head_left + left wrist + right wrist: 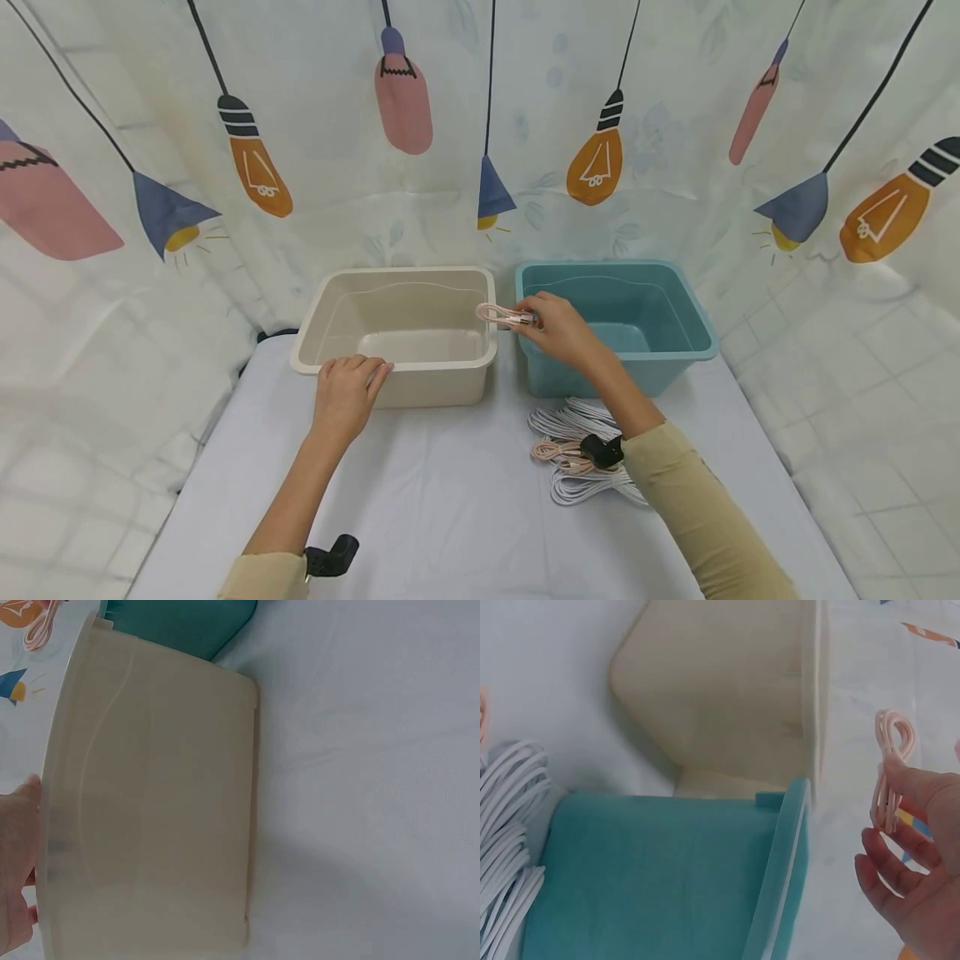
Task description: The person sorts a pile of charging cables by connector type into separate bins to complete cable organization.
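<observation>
My right hand (558, 332) pinches a small looped bundle of pale pink cable (501, 315) between thumb and fingers. It is above the gap where the beige bin (435, 387) and the teal bin (645, 368) stand side by side. In the right wrist view, the pink cable (889, 780) hangs upright from the fingertips. My left hand (348, 390) rests on the beige bin's front rim, with its fingers at the edge. In the left wrist view, the left hand (16, 847) shows beside the rim.
Bundled white cables (573, 421) and more pink cable (555, 451) lie on the white tablecloth (450, 500) in front of the teal bin, partly behind my right forearm. A patterned curtain (322, 158) hangs behind both bins.
</observation>
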`<state>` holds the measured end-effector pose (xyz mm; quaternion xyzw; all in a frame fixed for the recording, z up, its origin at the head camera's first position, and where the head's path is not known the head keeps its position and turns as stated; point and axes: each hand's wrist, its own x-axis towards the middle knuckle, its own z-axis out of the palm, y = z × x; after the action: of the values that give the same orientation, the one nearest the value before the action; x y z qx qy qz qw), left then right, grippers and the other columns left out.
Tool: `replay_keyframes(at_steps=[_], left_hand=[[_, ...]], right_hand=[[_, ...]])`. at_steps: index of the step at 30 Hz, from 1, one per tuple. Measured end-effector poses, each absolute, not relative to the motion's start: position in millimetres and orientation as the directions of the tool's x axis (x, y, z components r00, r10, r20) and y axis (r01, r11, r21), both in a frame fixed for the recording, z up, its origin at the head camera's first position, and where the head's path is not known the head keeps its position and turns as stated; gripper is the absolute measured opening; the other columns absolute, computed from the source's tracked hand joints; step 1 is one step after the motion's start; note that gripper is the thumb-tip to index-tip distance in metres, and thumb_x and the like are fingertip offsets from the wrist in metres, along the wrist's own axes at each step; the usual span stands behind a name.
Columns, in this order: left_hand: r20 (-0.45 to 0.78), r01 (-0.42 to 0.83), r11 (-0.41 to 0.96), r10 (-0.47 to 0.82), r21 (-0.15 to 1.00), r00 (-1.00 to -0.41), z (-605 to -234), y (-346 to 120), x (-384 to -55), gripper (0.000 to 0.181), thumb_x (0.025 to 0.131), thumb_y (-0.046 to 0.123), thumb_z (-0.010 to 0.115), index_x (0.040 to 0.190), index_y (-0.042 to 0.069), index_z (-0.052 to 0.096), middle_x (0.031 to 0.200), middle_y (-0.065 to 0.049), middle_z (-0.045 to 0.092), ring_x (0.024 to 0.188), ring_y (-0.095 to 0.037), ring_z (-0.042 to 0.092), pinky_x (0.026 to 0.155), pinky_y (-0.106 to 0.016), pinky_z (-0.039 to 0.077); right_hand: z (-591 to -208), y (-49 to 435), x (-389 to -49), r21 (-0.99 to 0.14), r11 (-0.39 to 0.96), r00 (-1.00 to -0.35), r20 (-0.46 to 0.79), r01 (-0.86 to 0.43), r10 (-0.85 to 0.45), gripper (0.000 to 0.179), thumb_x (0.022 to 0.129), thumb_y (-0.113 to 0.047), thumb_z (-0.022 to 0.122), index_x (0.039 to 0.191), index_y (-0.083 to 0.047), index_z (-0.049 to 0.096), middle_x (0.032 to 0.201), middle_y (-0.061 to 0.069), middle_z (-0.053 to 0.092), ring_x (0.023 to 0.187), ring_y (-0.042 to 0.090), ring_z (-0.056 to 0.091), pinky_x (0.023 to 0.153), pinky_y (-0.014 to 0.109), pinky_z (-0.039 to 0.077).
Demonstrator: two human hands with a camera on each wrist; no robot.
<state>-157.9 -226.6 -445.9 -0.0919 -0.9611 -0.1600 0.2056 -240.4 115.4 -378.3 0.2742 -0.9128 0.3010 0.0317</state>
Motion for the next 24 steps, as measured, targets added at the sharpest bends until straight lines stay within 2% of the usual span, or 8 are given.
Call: replay_keyframes(at_steps=[14, 24], left_hand=[[0.381, 0.234, 0.937, 0.123, 0.261, -0.916, -442, -227, -158, 0.032, 0.106, 0.026, 0.065, 0.114, -0.002, 0.077, 0.111, -0.021, 0.076, 0.112, -0.048, 0.068, 0.107, -0.070, 0.044], [0.389, 0.234, 0.937, 0.120, 0.261, -0.913, -442, -226, -159, 0.031, 0.106, 0.026, 0.065, 0.114, -0.002, 0.077, 0.110, -0.021, 0.076, 0.111, -0.048, 0.068, 0.107, -0.070, 0.044]], right_hand=[[-371, 84, -255, -0.505, 0.688, -0.848, 0.218, -0.521, -0.483, 0.030, 0.101, -0.019, 0.074, 0.127, -0.003, 0.073, 0.112, 0.013, 0.072, 0.099, 0.029, 0.066, 0.084, 0.042, 0.058], [-371, 71, -268, -0.530, 0.669, -0.846, 0.214, -0.521, -0.489, 0.030, 0.101, -0.018, 0.074, 0.125, 0.001, 0.074, 0.111, 0.016, 0.072, 0.100, 0.030, 0.065, 0.085, 0.040, 0.057]])
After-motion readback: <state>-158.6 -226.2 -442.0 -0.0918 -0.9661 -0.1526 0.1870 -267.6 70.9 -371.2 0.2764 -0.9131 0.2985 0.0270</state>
